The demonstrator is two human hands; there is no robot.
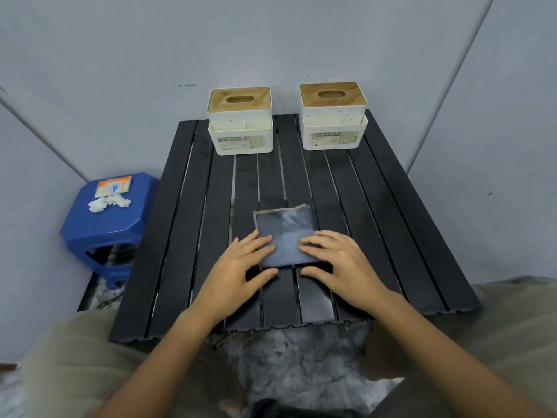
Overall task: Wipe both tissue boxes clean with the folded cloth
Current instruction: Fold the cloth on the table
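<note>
Both forearms reach in from the near edge of the black slatted table [391, 206]. The left hand [241, 263] and right hand [334, 260] lie flat, fingers spread, on the near corners of the folded blue-grey cloth [286, 233]. Two white plastic tissue boxes with wooden lids, the left tissue box [240, 120] and the right tissue box [333, 116], stand untouched at the far edge.

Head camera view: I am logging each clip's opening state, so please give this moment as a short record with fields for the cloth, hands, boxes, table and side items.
cloth: blue folded cloth lying flat on the near middle of the table
left hand: left hand resting on the cloth's left edge, fingers straight
right hand: right hand resting on the cloth's right edge, fingers straight
boxes: left tissue box and right tissue box upright at the far edge, apart, untouched
table: black slatted table
side: blue stool holding crumpled tissues
</note>
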